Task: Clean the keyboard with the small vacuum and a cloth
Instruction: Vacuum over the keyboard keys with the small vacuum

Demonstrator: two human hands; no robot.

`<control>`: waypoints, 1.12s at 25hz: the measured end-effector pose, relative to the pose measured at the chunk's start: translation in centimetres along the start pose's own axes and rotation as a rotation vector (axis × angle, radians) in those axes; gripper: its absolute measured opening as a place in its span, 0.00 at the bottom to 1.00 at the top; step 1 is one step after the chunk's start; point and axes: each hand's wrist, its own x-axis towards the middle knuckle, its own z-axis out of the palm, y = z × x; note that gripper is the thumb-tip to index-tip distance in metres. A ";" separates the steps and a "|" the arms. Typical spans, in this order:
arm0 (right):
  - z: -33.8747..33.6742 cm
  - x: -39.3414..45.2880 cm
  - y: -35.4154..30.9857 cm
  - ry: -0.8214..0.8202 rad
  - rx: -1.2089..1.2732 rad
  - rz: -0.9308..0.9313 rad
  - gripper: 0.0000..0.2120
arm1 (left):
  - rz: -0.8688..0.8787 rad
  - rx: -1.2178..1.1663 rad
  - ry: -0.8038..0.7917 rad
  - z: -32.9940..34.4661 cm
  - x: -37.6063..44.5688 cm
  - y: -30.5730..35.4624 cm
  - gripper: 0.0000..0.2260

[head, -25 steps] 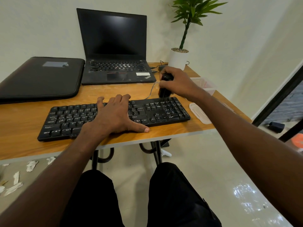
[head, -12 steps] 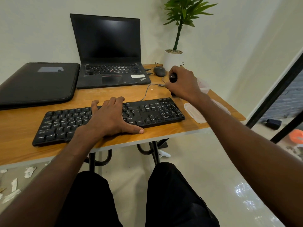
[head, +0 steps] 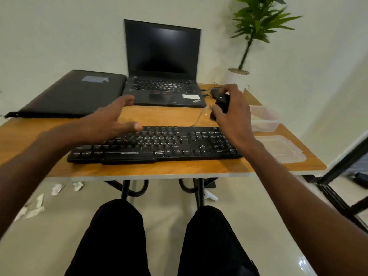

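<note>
**Black vacuum in right hand, left hand open above keyboard**

Head view only. Black keyboard (head: 157, 145) lies flat on the wooden table (head: 163, 118), directly under and between both hands. Right hand (head: 232, 114) is wrapped around the small vacuum (head: 223, 103), a dark handheld unit, held just beyond the keyboard's far right corner; can't tell if its tip touches the table. Thin cable (head: 199, 118) runs on the table just left of that hand. Left hand (head: 111, 118) is off the keys, fingers spread, gripping nothing, hovering over the keyboard's left half; blurred.

Beyond the hands: laptop (head: 163, 64) with lid up, screen dark. Closed black case (head: 73, 94) beyond the left hand. Dark mouse (head: 215, 92) just past the right hand's fingertips, potted plant (head: 249, 42) behind it. Clear plastic container (head: 264, 120) right of the right hand, its lid (head: 280, 149) nearer the table edge, beside the right wrist. Paper scraps (head: 39, 202) on the floor below the left forearm. No cloth identifiable.
</note>
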 end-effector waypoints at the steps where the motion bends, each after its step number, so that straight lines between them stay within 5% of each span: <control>1: 0.5 0.0 -1.4 0.000 0.109 0.002 0.17 | -0.022 -0.033 0.029 -0.9 -1.3 -1.9 0.63; 4: 3.5 -0.1 -6.0 -0.084 0.381 0.054 0.17 | -0.117 -0.110 0.120 -1.8 -5.7 -7.5 0.58; 8: 8.6 -0.3 -10.6 -0.276 0.524 0.075 0.14 | -0.155 -0.222 0.048 -1.0 -8.1 -10.9 0.68; 11: 11.9 -0.3 -13.5 -0.481 0.674 0.196 0.22 | -0.114 -0.275 0.026 -0.7 -7.3 -10.8 0.73; 15: 16.1 -0.2 -17.4 -0.531 0.594 0.058 0.30 | -0.112 -0.157 0.050 -0.2 -6.8 -11.0 0.74; 28: 19.2 1.4 -19.8 -0.577 0.165 -0.297 0.27 | -0.182 -0.144 0.110 0.0 -6.3 -12.1 0.73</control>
